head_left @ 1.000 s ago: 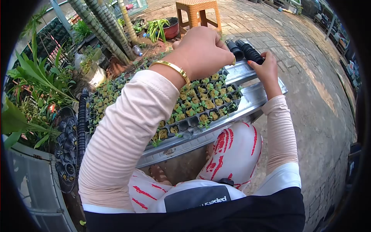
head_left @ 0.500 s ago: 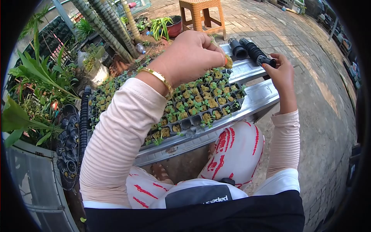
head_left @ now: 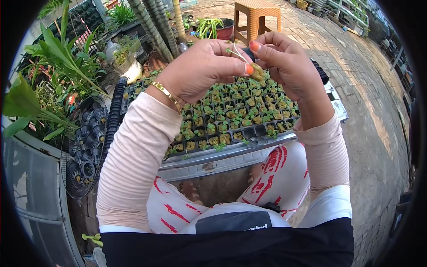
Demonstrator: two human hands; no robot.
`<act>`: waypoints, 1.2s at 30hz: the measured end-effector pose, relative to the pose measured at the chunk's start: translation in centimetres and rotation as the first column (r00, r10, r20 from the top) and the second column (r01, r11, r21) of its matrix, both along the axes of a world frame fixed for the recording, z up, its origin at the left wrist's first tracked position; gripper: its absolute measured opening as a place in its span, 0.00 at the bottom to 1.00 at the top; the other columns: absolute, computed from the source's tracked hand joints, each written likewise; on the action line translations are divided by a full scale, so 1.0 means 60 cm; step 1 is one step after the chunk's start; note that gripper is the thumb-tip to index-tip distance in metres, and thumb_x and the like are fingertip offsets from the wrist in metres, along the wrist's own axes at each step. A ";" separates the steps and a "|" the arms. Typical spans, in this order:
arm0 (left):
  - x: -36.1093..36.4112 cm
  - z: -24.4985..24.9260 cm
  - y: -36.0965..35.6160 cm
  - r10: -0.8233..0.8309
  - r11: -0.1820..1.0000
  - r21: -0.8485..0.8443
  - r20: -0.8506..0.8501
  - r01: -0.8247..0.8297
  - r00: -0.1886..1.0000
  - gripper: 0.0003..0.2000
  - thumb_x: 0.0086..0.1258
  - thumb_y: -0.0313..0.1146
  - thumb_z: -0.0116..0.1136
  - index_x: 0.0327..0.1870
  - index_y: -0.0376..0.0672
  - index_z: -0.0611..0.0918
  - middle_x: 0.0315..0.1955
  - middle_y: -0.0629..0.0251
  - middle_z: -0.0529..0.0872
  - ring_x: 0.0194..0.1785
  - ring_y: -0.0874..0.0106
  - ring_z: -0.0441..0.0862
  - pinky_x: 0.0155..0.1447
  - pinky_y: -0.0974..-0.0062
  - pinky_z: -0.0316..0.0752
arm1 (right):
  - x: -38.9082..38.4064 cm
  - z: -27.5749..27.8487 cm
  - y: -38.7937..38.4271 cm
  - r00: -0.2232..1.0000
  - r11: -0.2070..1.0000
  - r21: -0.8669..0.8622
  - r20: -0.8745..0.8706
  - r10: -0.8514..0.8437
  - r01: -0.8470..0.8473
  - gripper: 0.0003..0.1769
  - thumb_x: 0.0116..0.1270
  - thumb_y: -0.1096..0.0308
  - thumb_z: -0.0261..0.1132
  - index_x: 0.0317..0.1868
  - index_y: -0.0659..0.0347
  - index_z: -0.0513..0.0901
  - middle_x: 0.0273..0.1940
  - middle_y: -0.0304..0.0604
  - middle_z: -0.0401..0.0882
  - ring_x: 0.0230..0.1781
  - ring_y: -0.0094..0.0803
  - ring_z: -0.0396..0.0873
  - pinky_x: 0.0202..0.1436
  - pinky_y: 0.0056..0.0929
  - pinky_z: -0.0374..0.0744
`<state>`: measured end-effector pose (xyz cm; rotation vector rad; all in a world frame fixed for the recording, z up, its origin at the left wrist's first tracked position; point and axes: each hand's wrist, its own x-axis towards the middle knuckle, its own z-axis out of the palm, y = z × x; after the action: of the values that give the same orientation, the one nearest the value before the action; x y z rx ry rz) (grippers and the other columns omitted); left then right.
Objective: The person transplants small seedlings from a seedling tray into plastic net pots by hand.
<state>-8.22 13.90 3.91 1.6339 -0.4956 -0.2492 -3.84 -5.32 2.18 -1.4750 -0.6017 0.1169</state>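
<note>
My left hand [head_left: 202,66] pinches a seedling plug [head_left: 258,73], a yellowish-brown lump of growing medium with a thin stem and small leaves. Close against it, my right hand [head_left: 287,64] grips a small black pot [head_left: 249,54], mostly hidden behind the fingers. Both hands are raised above the far part of a black seedling tray [head_left: 250,133]. Rows of similar plugs with green sprouts fill most cells, and a few cells along the near edge are bare. A stack of black pots [head_left: 321,73] lies just beyond my right wrist.
The tray rests on a metal bench [head_left: 213,167] in front of my knees. At left are a long stack of black pots [head_left: 114,118] and a wire basket [head_left: 73,189] of black pots holding plants. A woven-look stool [head_left: 258,5] stands beyond the bench.
My right hand has moved left from the stacked pots with a black pot and now meets my left hand. The left hand still holds the plug. The view has shifted slightly.
</note>
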 end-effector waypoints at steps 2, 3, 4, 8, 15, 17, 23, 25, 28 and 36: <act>-0.012 -0.006 0.028 0.015 0.988 -0.152 -0.079 -0.027 0.997 0.08 0.61 0.29 0.60 0.38 0.38 0.78 0.40 0.64 0.81 0.47 0.73 0.78 0.52 0.73 0.74 | -0.016 0.004 0.031 0.999 0.997 0.065 -0.026 0.038 -0.036 0.21 0.57 0.60 0.69 0.43 0.68 0.77 0.34 0.43 0.78 0.31 0.25 0.76 0.35 0.21 0.73; -0.020 -0.005 0.039 0.043 0.979 -0.194 -0.083 -0.059 0.996 0.08 0.61 0.29 0.59 0.39 0.37 0.78 0.39 0.62 0.81 0.46 0.72 0.79 0.54 0.68 0.75 | -0.018 0.004 0.040 0.997 0.996 0.063 -0.036 0.061 -0.059 0.24 0.57 0.57 0.69 0.46 0.66 0.77 0.35 0.42 0.79 0.32 0.26 0.76 0.37 0.21 0.74; -0.024 -0.007 0.051 0.059 0.978 -0.196 -0.081 -0.074 0.995 0.08 0.61 0.29 0.59 0.39 0.37 0.78 0.39 0.62 0.81 0.46 0.72 0.79 0.54 0.68 0.75 | -0.019 0.000 0.049 0.996 0.995 0.061 -0.034 0.077 -0.075 0.24 0.57 0.57 0.69 0.46 0.66 0.77 0.35 0.42 0.79 0.32 0.26 0.76 0.37 0.21 0.74; -0.046 -0.020 0.094 0.189 0.941 -0.273 -0.070 -0.201 0.980 0.10 0.63 0.29 0.57 0.43 0.36 0.78 0.40 0.61 0.81 0.45 0.72 0.79 0.54 0.67 0.74 | -0.044 -0.014 0.092 0.873 0.991 -0.032 0.477 -0.101 0.133 0.23 0.51 0.64 0.72 0.47 0.66 0.79 0.35 0.39 0.80 0.35 0.26 0.76 0.41 0.25 0.75; -0.071 -0.041 0.127 0.228 0.922 -0.300 -0.090 -0.245 0.969 0.11 0.65 0.30 0.57 0.46 0.36 0.78 0.43 0.61 0.82 0.46 0.71 0.79 0.54 0.66 0.74 | -0.060 -0.032 0.156 0.872 0.997 0.001 0.485 -0.065 0.074 0.16 0.51 0.76 0.69 0.42 0.68 0.81 0.33 0.41 0.81 0.33 0.23 0.78 0.38 0.20 0.76; -0.081 -0.047 0.137 0.231 0.906 -0.342 -0.098 -0.251 0.968 0.11 0.65 0.30 0.56 0.46 0.36 0.78 0.44 0.60 0.81 0.46 0.70 0.79 0.55 0.64 0.73 | -0.059 -0.032 0.159 0.913 0.999 0.042 0.407 -0.023 0.007 0.15 0.52 0.76 0.69 0.42 0.69 0.80 0.34 0.41 0.81 0.33 0.23 0.78 0.38 0.20 0.77; -0.093 -0.062 0.155 0.318 0.834 -0.417 -0.172 -0.362 0.932 0.16 0.70 0.29 0.48 0.57 0.40 0.66 0.50 0.55 0.75 0.47 0.59 0.79 0.52 0.60 0.77 | -0.055 -0.030 0.158 0.976 0.947 0.252 0.138 0.170 -0.201 0.15 0.56 0.77 0.67 0.44 0.72 0.78 0.36 0.43 0.80 0.35 0.23 0.78 0.40 0.20 0.77; -0.093 -0.060 0.158 0.273 0.786 -0.519 -0.195 -0.335 0.942 0.16 0.72 0.30 0.45 0.58 0.41 0.64 0.50 0.53 0.75 0.48 0.56 0.79 0.53 0.58 0.77 | -0.056 -0.029 0.156 0.975 0.920 0.323 0.071 0.211 -0.223 0.15 0.56 0.76 0.67 0.44 0.71 0.78 0.36 0.42 0.81 0.34 0.21 0.77 0.36 0.16 0.75; -0.090 -0.065 0.159 0.163 0.669 -0.679 -0.263 -0.303 0.951 0.17 0.75 0.35 0.36 0.61 0.42 0.60 0.49 0.49 0.75 0.51 0.49 0.77 0.54 0.55 0.76 | -0.061 -0.018 0.143 0.951 0.917 0.274 -0.019 0.308 -0.291 0.16 0.57 0.73 0.67 0.45 0.70 0.78 0.35 0.40 0.81 0.28 0.15 0.74 0.27 0.09 0.69; -0.103 -0.069 0.134 0.223 0.679 -0.627 -0.320 -0.382 0.921 0.19 0.75 0.42 0.38 0.55 0.35 0.68 0.50 0.48 0.75 0.52 0.58 0.75 0.57 0.62 0.73 | -0.063 -0.017 0.151 0.901 0.874 0.321 -0.114 0.418 -0.365 0.16 0.59 0.72 0.67 0.46 0.70 0.77 0.34 0.39 0.80 0.23 0.11 0.68 0.21 0.07 0.60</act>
<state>-14.39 21.93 -0.22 0.9152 -0.0992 0.0191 -7.60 3.73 1.16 -1.0254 -0.7322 0.4573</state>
